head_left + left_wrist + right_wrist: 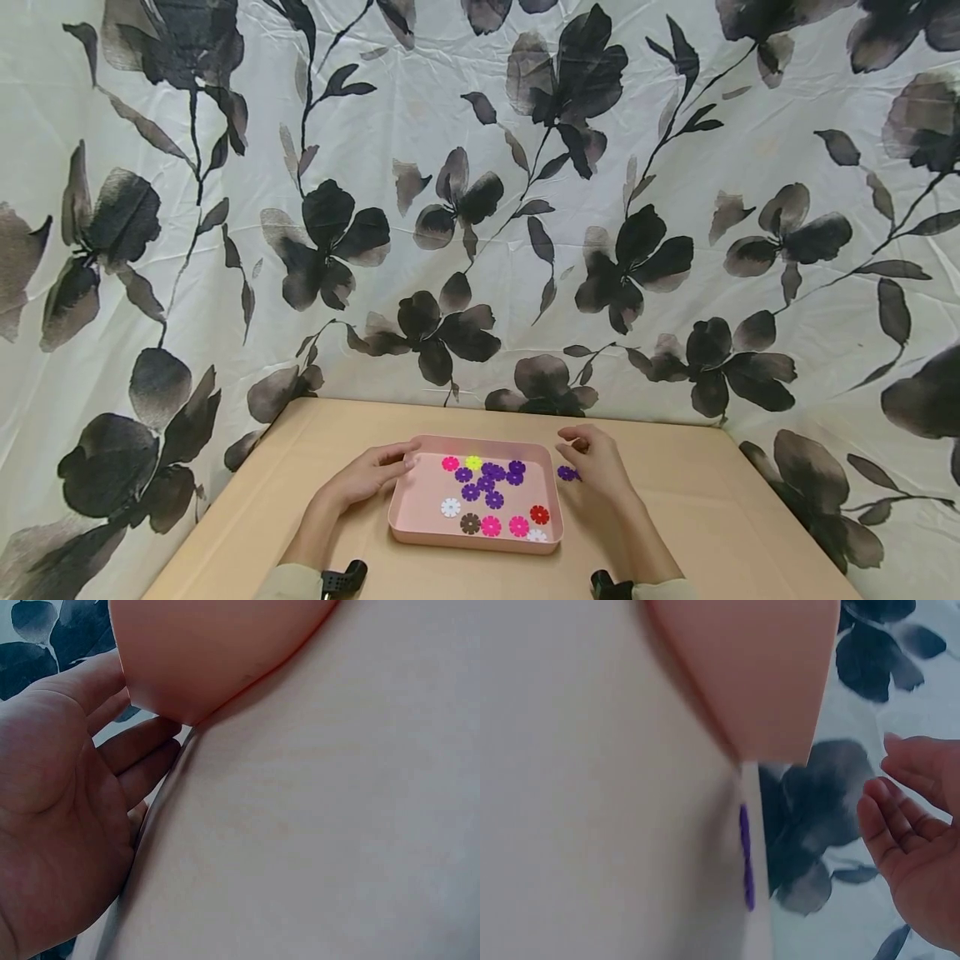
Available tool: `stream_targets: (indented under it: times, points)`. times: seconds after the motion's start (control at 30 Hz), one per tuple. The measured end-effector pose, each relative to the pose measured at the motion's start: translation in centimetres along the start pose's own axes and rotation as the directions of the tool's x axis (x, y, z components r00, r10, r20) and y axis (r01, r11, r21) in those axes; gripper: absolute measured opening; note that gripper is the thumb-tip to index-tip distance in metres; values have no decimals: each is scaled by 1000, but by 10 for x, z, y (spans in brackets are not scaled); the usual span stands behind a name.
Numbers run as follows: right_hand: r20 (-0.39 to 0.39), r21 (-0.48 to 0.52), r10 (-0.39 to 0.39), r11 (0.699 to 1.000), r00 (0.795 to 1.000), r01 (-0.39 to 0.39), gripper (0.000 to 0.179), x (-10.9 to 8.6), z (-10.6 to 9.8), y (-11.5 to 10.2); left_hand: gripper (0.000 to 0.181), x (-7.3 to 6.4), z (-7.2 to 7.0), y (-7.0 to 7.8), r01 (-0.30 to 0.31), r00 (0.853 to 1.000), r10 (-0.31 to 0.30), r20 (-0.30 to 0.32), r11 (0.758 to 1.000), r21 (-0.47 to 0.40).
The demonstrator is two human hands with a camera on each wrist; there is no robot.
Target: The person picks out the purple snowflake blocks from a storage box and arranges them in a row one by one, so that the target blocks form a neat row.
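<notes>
A shallow pink tray point(431, 542) sits on the table, holding several small flower-shaped pieces. Most are purple point(470, 492); others are pink point(491, 526), yellow point(473, 462), white point(450, 507), red point(539, 515) and brown point(470, 523). At the tray's left side, my left hand point(372, 475) grips the wall and corner, thumb against the side and fingers low at its base. My right hand point(600, 467) hovers off the tray's right side with loosely bent fingers and nothing visible between them. Below it, purple flower pieces point(567, 473) lie on the table outside the tray.
The tan table point(660, 442) reaches back to a white cloth point(450, 125) printed with dark flowers, which hangs behind it and covers both sides. Dark bands point(345, 577) sit on both wrists, by the light sleeves.
</notes>
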State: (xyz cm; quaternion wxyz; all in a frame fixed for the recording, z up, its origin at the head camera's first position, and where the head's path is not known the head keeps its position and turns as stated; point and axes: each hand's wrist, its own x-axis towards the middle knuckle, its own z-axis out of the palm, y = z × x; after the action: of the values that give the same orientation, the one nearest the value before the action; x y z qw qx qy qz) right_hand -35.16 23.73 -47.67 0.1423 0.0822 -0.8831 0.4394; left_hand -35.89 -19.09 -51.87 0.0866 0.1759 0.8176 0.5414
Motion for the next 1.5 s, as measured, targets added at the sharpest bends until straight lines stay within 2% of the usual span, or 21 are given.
stream_targets:
  times: [0.33, 0.63, 0.97, 1.1, 1.5]
  points:
    - [103, 88, -71, 994, 992, 62, 25, -8, 24, -34, 49, 3, 1, -3, 6, 1000, -6, -9, 1000, 3]
    - [224, 80, -144, 988, 964, 129, 26, -15, 46, -45, 49, 2, 0, -3, 4, 1000, -4, -12, 1000, 9]
    - [328, 88, -203, 979, 923, 184, 28, -17, 64, -44, 50, 3, 1, -2, 8, 1000, -8, -13, 1000, 3]
    - [343, 52, -231, 972, 910, 227, 27, -18, 69, -42, 51, 2, 0, -2, 10, 1000, -9, -14, 1000, 16]
    - [411, -17, -207, 972, 888, 234, 24, -23, 78, -36, 50, 1, 0, 0, 4, 1000, -3, -4, 1000, 26]
